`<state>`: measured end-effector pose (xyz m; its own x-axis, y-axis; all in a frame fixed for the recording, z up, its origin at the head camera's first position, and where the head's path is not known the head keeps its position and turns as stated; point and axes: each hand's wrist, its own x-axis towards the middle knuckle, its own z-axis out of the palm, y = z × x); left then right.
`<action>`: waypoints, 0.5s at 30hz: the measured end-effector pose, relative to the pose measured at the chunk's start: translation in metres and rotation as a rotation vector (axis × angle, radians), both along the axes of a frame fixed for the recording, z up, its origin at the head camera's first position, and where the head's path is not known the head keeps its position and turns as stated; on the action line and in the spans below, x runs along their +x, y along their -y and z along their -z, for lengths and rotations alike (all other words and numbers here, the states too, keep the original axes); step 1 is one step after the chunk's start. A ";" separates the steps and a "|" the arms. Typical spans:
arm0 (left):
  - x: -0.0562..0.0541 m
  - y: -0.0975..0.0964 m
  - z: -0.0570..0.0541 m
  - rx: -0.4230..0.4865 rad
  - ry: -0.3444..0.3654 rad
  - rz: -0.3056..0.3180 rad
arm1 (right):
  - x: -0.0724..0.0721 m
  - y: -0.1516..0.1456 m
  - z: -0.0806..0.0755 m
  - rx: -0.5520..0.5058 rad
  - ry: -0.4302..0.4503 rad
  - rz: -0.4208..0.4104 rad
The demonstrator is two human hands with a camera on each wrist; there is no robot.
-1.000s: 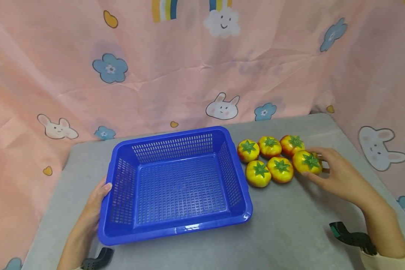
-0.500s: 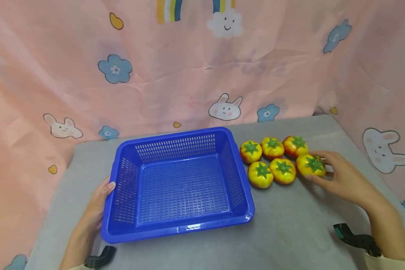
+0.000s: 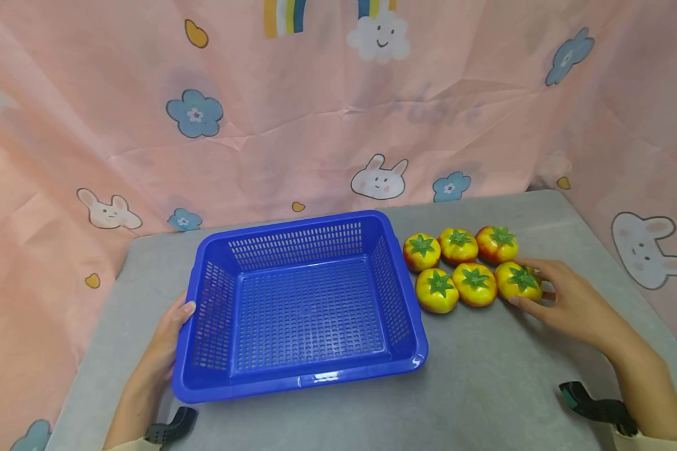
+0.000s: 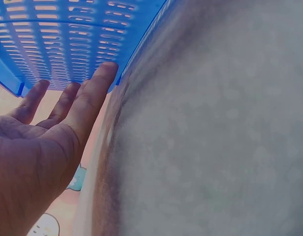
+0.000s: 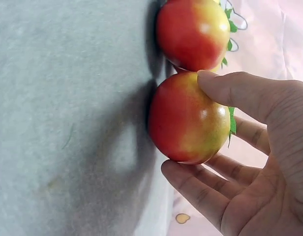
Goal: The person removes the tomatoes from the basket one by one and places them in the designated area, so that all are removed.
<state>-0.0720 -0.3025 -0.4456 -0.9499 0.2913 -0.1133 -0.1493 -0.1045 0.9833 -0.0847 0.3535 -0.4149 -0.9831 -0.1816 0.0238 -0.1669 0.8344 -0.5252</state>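
My right hand (image 3: pixel 570 300) holds a toy tomato (image 3: pixel 518 282) at the right end of the front row, its thumb on the near side and its fingers around the far side. In the right wrist view, this red and yellow tomato (image 5: pixel 188 120) sits at the grey tabletop, right beside its neighbour (image 5: pixel 193 34). A blue plastic basket (image 3: pixel 299 382) with slotted walls stands left of the tomatoes. My left hand (image 3: pixel 166 332) grips its left side, thumb over the rim. From below, the left fingers (image 4: pixel 87 101) reach along the outside of the slotted wall.
Several more toy tomatoes with green star-shaped leaves stand in two rows between basket and right hand, including a back-row tomato (image 3: pixel 497 243). Pink printed cloth (image 3: pixel 293 138) hangs behind and beside the grey table (image 3: pixel 485 388). Both wrists wear black bands.
The right hand has brought its tomato slightly nearer to me, in line with the front row. The left hand keeps its grip on the basket. The whole view has shifted a little.
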 end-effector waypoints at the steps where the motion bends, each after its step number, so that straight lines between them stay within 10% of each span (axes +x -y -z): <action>1: 0.000 0.000 0.000 0.000 0.000 -0.001 | 0.001 0.000 0.001 0.001 0.000 0.002; 15: -0.001 0.000 0.000 0.044 0.003 0.012 | 0.000 -0.003 0.001 0.000 -0.005 -0.006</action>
<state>-0.0726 -0.3028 -0.4457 -0.9461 0.3072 -0.1029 -0.1535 -0.1456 0.9774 -0.0845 0.3564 -0.4161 -0.9818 -0.1879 0.0283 -0.1746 0.8333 -0.5245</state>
